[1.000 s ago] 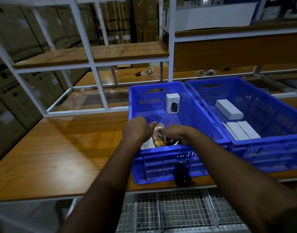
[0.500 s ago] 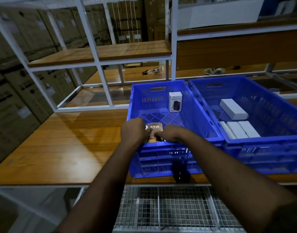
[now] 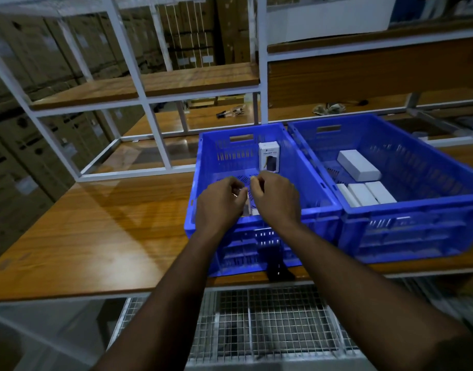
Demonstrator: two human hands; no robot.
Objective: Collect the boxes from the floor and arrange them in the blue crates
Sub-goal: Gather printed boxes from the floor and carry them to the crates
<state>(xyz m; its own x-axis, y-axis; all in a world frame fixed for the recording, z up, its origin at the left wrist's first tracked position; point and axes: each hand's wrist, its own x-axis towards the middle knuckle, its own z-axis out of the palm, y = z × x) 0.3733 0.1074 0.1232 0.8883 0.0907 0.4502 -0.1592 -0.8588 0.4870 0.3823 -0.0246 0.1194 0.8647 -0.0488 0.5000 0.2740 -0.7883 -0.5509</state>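
Observation:
Two blue crates stand side by side on a wooden shelf top. Over the near end of the left crate, my left hand and my right hand meet with curled fingers, closed around a small box. Only a sliver of that box shows between them. A white box with a dark picture stands upright against this crate's right wall. In the right crate, one white box lies near the middle and three more lie in a row at the front.
A white metal shelf frame with wooden boards rises behind the crates. Stacked cardboard cartons fill the left side. A wire mesh shelf lies below the table edge. A dark object sits at the left crate's front.
Both hands have moved forward and closed together over the box. Its "65W" face, visible earlier, is now covered by them. The camera has moved slightly closer.

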